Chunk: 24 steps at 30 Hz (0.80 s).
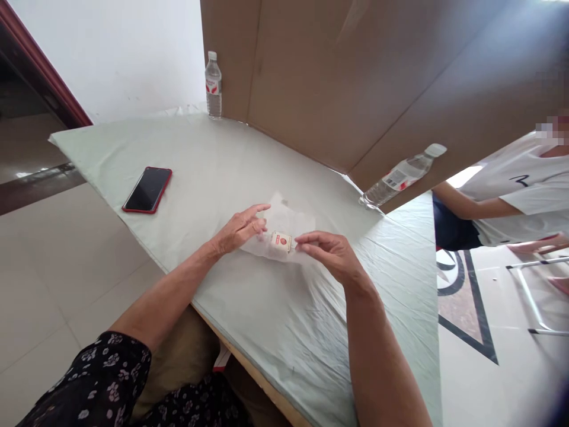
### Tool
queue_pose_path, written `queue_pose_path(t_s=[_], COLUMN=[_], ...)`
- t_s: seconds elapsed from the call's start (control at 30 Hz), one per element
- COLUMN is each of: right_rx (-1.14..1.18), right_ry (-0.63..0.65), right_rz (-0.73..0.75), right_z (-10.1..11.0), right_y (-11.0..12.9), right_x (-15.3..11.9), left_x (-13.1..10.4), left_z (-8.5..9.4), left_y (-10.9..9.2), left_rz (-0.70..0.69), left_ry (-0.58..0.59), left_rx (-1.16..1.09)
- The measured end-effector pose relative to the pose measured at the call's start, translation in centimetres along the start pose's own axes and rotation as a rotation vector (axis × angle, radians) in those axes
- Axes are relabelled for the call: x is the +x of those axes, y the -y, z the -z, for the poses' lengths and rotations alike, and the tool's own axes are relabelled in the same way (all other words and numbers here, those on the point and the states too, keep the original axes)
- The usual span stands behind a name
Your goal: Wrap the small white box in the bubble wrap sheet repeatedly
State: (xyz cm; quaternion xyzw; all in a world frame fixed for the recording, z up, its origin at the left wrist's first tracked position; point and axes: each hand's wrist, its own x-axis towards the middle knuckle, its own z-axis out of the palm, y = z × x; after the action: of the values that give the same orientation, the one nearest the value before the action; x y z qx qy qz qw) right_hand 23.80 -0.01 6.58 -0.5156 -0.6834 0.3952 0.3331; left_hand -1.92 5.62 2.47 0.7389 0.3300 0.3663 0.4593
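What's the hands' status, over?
Left hand open, left of red-printed box; right hand at its right. Box on thin white sheet. Smartphone, water bottles clear of hands.

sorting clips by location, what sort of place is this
An indoor room, likely in a home, though I can't be sure: a cloth-covered table with a phone lying on it, a plain white wall behind and a pale tiled floor.

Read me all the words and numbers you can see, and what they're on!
Nothing reads clearly.
Small boxy item: red print, too small.
Left bottle: red-marked label, too blurred.
Right bottle: label, too blurred.
White shirt: dark curved mark; I can't tell if it's a number.
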Motion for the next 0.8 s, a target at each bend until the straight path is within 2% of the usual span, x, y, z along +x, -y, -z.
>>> queue_pose_path(t_s=[0.07, 0.13, 0.17, 0.2, 0.23, 0.3, 0.4, 0.47, 0.57, 0.67, 0.73, 0.8], right_rx=[-0.012, -0.077, -0.119, -0.162, -0.202, -0.267, -0.334, -0.388, -0.467, -0.483, -0.466, -0.426], right_ry=[0.271, 0.5, 0.548, 0.542, 0.493, 0.305, -0.045, -0.181, -0.172, -0.139, -0.214, -0.32], right_rz=[-0.009, -0.053, -0.076, -0.089, -0.091, -0.075, -0.033, 0.032, 0.129, 0.104, 0.07, 0.008], right_z=[0.0, -0.4, -0.7, -1.0, -1.2, -1.5, -1.9, -2.5, -3.9, -4.6, -3.7, -1.9], right_y=[0.9, 1.2, 1.2, 1.0, 0.8, 0.3, -0.2, -0.5, -1.4, -2.5, -3.2, -4.1], right_x=[-1.0, -2.0, -2.5, -2.9, -3.2, -3.4, -2.6, -1.5, 0.2, 0.9, 0.4, -0.7], left_x=[0.1, 0.3, 0.4, 0.4, 0.5, 0.4, 0.2, -0.1, -0.2, -0.2, -0.2, -0.2], left_z=[0.3, 0.4, 0.3, 0.2, 0.1, 0.2, 0.8, 1.2, 1.3, 0.9, 0.8, 0.7], left_y=[0.0, 0.3, 0.5, 0.7, 0.8, 1.1, 1.1, 1.1, 1.1, 1.0, 0.9, 0.9], left_rz=[0.047, 0.103, 0.113, 0.105, 0.085, 0.04, 0.008, 0.013, 0.042, 0.062, 0.066, 0.068], left_ry=[0.061, 0.088, 0.083, 0.075, 0.073, 0.115, 0.257, 0.326, 0.342, 0.344, 0.343, 0.336], left_rx=[-0.005, 0.194, 0.329, 0.46, 0.567, 0.687, 0.674, 0.65, 0.7, 0.761, 0.77, 0.759])
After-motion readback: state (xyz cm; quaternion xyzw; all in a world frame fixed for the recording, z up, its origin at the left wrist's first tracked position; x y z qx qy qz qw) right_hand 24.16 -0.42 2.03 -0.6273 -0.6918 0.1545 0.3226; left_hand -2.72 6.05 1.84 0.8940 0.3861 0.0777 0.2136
